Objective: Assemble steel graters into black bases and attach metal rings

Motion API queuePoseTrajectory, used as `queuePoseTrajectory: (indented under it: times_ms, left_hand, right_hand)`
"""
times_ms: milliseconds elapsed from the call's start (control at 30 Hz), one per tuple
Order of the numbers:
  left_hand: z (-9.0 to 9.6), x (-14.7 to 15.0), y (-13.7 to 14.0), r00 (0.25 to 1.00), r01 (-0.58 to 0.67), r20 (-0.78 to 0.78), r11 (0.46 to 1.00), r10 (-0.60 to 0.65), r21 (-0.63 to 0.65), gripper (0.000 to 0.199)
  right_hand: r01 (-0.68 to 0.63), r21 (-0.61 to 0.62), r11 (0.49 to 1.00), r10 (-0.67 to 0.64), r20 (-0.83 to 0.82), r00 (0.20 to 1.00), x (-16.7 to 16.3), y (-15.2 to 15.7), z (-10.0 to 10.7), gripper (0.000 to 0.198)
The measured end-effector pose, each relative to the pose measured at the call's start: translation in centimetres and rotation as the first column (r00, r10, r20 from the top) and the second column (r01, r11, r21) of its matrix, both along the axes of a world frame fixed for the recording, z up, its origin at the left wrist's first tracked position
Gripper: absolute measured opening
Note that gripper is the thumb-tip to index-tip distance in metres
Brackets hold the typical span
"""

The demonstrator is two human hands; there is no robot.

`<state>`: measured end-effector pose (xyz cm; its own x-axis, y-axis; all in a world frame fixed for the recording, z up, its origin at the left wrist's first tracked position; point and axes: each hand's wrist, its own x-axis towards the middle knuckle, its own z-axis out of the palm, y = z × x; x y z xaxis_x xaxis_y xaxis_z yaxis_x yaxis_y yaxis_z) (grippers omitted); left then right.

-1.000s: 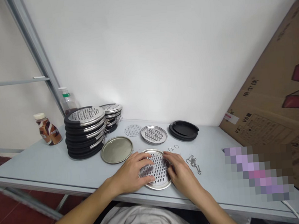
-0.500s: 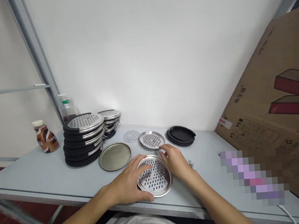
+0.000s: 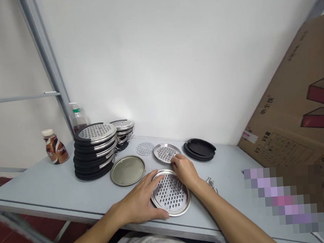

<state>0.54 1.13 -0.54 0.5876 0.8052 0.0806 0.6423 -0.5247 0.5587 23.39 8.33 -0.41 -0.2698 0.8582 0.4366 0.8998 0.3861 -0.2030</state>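
A round metal grater disc with a raised rim lies near the table's front edge. My left hand curves round its left side, thumb at the near rim and fingers at the far rim, gripping it. Just beyond it is a second rimmed grater disc. My right hand is closed, its fingertips at the near rim of that second disc; the thumb is largely hidden. Left of these lies a plain metal lid. A thin perforated disc lies flat behind it.
A tall stack of black-edged graters stands left, with a shorter stack behind. Black round holders lie at back right, small wire clips beside my right forearm. Two bottles stand far left; a large carton leans right.
My right hand's fingers have drawn together at the near rim of the farther grater disc. My left hand stays round the nearer disc. The whole view has shifted slightly.
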Motion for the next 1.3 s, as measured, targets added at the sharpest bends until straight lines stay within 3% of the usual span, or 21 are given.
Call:
queuePoseTrajectory:
  times_ms: [267, 467, 567, 633, 700, 767, 833, 967, 1100, 1200, 1300]
  left_hand:
    - [-0.9, 0.0, 0.6, 1.0, 0.003, -0.012, 1.0, -0.003, 0.03, 0.123]
    - [-1.2, 0.0, 0.8, 0.999, 0.016, 0.044, 0.999, -0.018, 0.049, 0.13]
    - [-1.0, 0.0, 0.8, 0.998, 0.01, 0.064, 1.0, -0.012, 0.025, 0.134]
    - [-0.9, 0.0, 0.7, 0.998, 0.009, 0.068, 1.0, -0.01, 0.01, 0.135]
    - [-0.8, 0.0, 0.7, 0.997, 0.009, 0.082, 1.0, -0.009, 0.006, 0.136]
    - [-0.7, 0.0, 0.7, 0.994, 0.012, 0.105, 1.0, -0.013, 0.011, 0.135]
    - [-0.6, 0.1, 0.7, 0.991, 0.014, 0.132, 1.0, -0.017, 0.021, 0.136]
    - [-0.7, 0.1, 0.8, 0.987, -0.014, 0.158, 1.0, 0.013, 0.007, 0.139]
    - [-1.1, 0.1, 0.9, 0.985, -0.048, 0.165, 0.999, 0.047, 0.005, 0.141]
    - [-1.3, 0.0, 1.0, 0.982, -0.03, 0.186, 0.999, 0.023, 0.035, 0.135]
    - [-1.3, 0.0, 1.1, 0.982, -0.009, 0.188, 0.999, 0.0, 0.047, 0.127]
  right_hand:
    - [-0.048, 0.2, 0.979, 0.083, -0.168, 0.982, 0.5, 0.0, 0.5, 0.018]
    - [0.056, 0.351, 0.935, 0.108, -0.43, 0.896, 2.0, -1.7, 2.9, 0.021]
    - [0.097, 0.236, 0.967, 0.143, -0.815, 0.561, 3.3, -3.3, 4.2, 0.028]
    - [0.119, 0.083, 0.989, 0.03, -0.921, 0.389, 4.1, -4.1, 4.4, 0.038]
    - [0.025, -0.115, 0.993, -0.118, -0.974, 0.193, 4.7, -4.6, 3.8, 0.047]
    - [-0.119, -0.291, 0.949, -0.291, -0.957, 0.025, 4.9, -4.6, 2.8, 0.053]
    - [-0.231, -0.39, 0.891, -0.41, -0.911, -0.044, 4.8, -4.6, 1.6, 0.054]
    - [-0.35, -0.441, 0.826, -0.48, -0.876, -0.03, 4.0, -4.8, 0.4, 0.05]
    - [-0.338, -0.444, 0.83, -0.451, -0.89, 0.061, 3.1, -4.9, 0.0, 0.045]
    - [-0.282, -0.452, 0.846, -0.411, -0.891, 0.193, 2.8, -4.8, -0.6, 0.041]
    - [-0.19, -0.461, 0.867, -0.362, -0.843, 0.398, 3.0, -4.6, -1.3, 0.042]
